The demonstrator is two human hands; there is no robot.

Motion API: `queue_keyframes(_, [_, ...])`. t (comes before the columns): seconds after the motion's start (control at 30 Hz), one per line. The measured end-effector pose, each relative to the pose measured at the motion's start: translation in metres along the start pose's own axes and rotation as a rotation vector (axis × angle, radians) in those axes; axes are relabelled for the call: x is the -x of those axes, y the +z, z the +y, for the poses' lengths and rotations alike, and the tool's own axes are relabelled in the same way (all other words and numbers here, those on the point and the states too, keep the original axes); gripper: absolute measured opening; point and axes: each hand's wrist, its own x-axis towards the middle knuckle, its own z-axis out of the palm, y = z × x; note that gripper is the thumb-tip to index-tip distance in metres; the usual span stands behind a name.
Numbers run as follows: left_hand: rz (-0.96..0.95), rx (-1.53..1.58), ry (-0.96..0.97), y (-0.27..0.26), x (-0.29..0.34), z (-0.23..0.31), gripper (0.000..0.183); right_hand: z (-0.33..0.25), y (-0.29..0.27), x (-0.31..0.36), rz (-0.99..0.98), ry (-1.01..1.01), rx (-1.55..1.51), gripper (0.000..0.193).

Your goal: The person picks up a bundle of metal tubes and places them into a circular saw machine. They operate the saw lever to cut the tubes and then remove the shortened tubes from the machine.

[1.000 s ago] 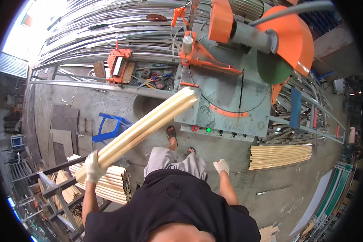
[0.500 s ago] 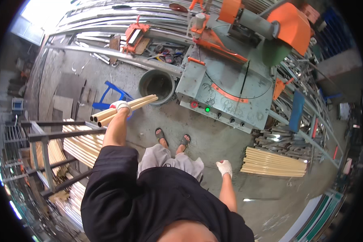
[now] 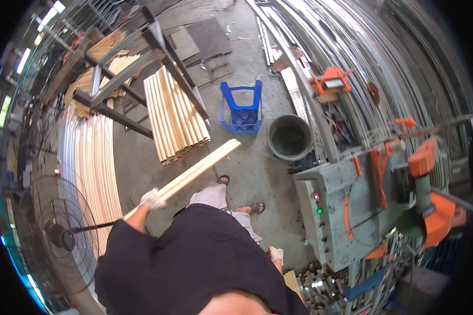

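My left hand [image 3: 153, 199], in a pale work glove, is wrapped round a small bundle of long tan tubes [image 3: 202, 165]. The bundle slants across the front of my body, its far end over the floor near a stack of similar tubes [image 3: 176, 118]. Low on the other side hangs my right hand [image 3: 276, 255], also gloved. Its fingers are curled in, with nothing visible in them, and it stays apart from the nearby cutting machine [image 3: 320, 226].
A blue plastic stool [image 3: 242, 107] and a round dark tub [image 3: 289, 137] stand ahead. On the left are a metal frame rack [image 3: 163, 63], a floor fan [image 3: 63, 236] and long tubes [image 3: 97, 173]. Metal profiles [image 3: 404, 68] fill the far right.
My view and body have turned left, so the machine now sits farther right and the tube stacks come more into view. The bundle has swung round with my left hand, still held.
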Motion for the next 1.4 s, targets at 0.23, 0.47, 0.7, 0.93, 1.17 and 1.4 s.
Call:
queue_keyframes(0.23, [0.246, 0.615, -0.337, 0.071, 0.064, -0.100, 0.069, -0.190, -0.002, -0.024, 0.014, -0.238, 0.027, 0.020])
queue_keyframes(0.47, [0.475, 0.934, -0.481, -0.012, -0.187, -0.018, 0.055, -0.312, 0.066, 0.015, 0.048, -0.397, 0.322, 0.016])
queue_keyframes(0.7, [0.517, 0.924, -0.691, -0.127, -0.443, 0.041, 0.050, -0.361, 0.139, 0.094, 0.109, -0.309, 0.528, 0.025])
queue_keyframes(0.93, [0.685, 0.852, -0.549, -0.096, -0.587, 0.032, 0.072, -0.405, 0.175, 0.108, 0.144, -0.205, 0.521, 0.020])
queue_keyframes(1.17, [0.349, 0.624, -0.257, -0.127, -0.553, 0.040, 0.075, -0.362, 0.210, 0.114, 0.171, -0.216, 0.422, 0.023])
queue_keyframes(1.4, [0.090, 0.169, -0.029, -0.109, -0.545, 0.051, 0.108, -0.355, 0.216, 0.168, 0.338, -0.274, 0.701, 0.047])
